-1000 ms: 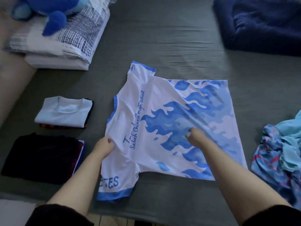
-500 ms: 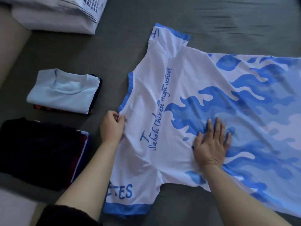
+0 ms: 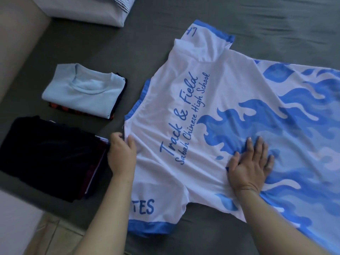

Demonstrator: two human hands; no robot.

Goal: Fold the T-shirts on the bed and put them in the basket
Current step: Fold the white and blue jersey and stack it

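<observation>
A white T-shirt with blue flame print and blue trim (image 3: 211, 126) lies spread flat on the dark grey bed sheet (image 3: 147, 43), filling the centre and the 3 o'clock side of the view. Its collar points toward 9 o'clock, one sleeve reaches toward 12 o'clock and the other toward 6 o'clock, and the hem runs out of frame at 3 to 4 o'clock. Blue script across the shoulders reads "Track & Field" and "Sabah Chinese High School"; the near sleeve shows the letters "TES".

The left hand (image 3: 122, 157) is at the collar-side shoulder edge, at about 8 o'clock from the shirt's middle, with thumb and curled fingers pinching the white fabric. The right hand (image 3: 250, 162) lies flat on the flame print toward 4 o'clock, palm down, its fingers straight and slightly spread, pressing the cloth against the bed.

At 9 o'clock from the shirt, just beside its collar, sits a folded pale blue T-shirt (image 3: 84, 89) on top of a folded dark and red garment. Nearer, at 8 o'clock, a stack of folded black and dark clothes (image 3: 46, 155) lies close to the left hand. At 11 o'clock, at the frame's top edge, rests a folded white bedding pile with dark print (image 3: 88, 10).
</observation>
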